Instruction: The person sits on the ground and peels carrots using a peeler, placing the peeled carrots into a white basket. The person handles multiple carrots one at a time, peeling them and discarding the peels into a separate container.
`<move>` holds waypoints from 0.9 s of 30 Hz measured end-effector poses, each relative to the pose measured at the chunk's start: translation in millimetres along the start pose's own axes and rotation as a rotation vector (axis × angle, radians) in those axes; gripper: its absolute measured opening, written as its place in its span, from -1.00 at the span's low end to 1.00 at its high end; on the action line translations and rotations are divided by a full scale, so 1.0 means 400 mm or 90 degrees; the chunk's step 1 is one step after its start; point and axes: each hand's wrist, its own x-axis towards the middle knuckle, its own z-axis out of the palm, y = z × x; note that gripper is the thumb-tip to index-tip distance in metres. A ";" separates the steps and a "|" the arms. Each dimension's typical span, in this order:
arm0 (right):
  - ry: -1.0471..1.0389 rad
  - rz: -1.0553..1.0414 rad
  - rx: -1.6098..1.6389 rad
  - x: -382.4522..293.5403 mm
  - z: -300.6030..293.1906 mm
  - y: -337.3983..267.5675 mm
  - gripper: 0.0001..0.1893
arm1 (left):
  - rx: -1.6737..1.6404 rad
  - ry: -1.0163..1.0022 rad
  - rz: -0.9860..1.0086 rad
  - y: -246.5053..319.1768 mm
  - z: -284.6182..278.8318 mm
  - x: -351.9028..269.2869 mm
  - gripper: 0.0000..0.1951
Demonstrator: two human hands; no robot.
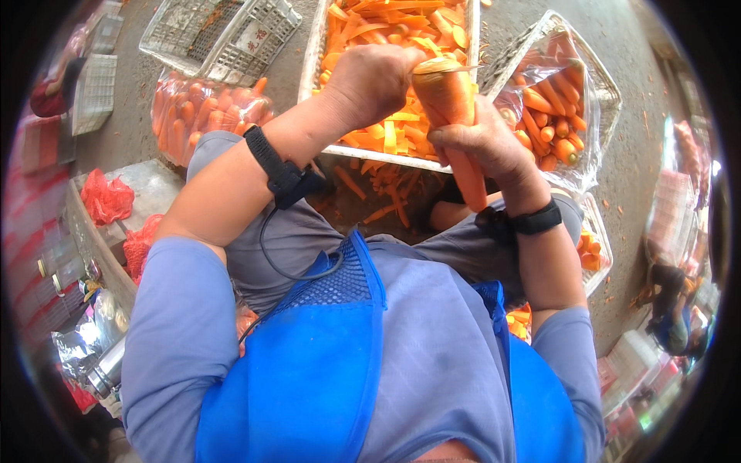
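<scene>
My right hand (492,139) grips a large orange carrot (446,92), its thick end up and its narrow end pointing down toward my lap. My left hand (373,81) is curled with its fingertips at the carrot's thick end. A thin, pale, flat strip (463,68) lies across that end; whether it is a blade or a peel I cannot tell. What sits inside my left fist is hidden. Below both hands stands a white plastic crate (376,151), heaped with carrot peelings and cut pieces (399,136).
A clear bag of carrots (200,113) lies at left, beside a white mesh crate (231,40). Another crate (608,110) at right holds bagged carrots (550,116). Peelings (388,191) litter the floor between my legs. Red net bags (107,197) rest at far left.
</scene>
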 end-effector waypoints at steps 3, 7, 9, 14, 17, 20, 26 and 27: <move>0.012 -0.029 -0.026 -0.002 0.010 -0.002 -0.64 | 0.031 -0.008 -0.002 -0.019 0.022 0.002 -0.88; 0.031 -0.061 -0.043 0.015 0.009 0.019 -0.62 | 0.073 -0.071 -0.044 -0.039 0.043 0.006 -0.88; 0.001 0.007 0.032 0.012 0.009 0.012 -0.61 | 0.064 -0.079 -0.052 -0.046 0.044 0.008 -0.87; 0.100 -0.209 -0.291 0.010 0.023 0.032 -0.52 | 0.100 -0.241 -0.220 -0.083 0.035 0.027 -0.80; 0.116 -0.193 -0.075 0.042 0.025 0.071 -0.53 | 0.060 -0.204 -0.213 -0.115 0.027 0.009 -0.77; 0.102 -0.095 0.294 0.065 -0.025 0.029 -0.66 | 0.030 -0.133 -0.195 -0.123 0.055 -0.027 -0.75; 0.175 -0.194 0.623 0.109 -0.082 0.010 -0.46 | -0.482 -0.259 -0.485 -0.103 0.038 -0.011 -0.67; 0.186 -0.232 0.644 0.115 -0.087 0.004 -0.34 | -0.632 -0.279 -0.537 -0.080 0.029 -0.016 -0.65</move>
